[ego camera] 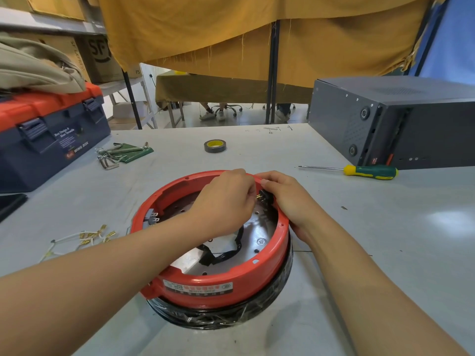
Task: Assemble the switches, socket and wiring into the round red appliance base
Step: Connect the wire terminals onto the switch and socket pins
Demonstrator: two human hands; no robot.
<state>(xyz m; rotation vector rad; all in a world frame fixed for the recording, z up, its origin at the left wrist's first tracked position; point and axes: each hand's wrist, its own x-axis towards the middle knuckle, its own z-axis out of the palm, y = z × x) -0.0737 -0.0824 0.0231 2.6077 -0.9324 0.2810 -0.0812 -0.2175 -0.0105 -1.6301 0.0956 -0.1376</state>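
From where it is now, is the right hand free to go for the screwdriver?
Probably not at once: the right hand is pinching the black socket at the red base rim. The table between it and the screwdriver looks unobstructed.

My grey tabletop (385,227) shines under overhead light. A mustard curtain (257,34) hangs ahead; beneath it I see pale floor (195,123) and a chair base (227,109). Shelves (51,27) stand left.

blue toolbox (48,140) with orange lid, far left; hex keys (120,153) on a green pouch beside it; tape roll (215,146) centre; green-yellow screwdriver (359,171) just before a dark grey case (401,122), right.
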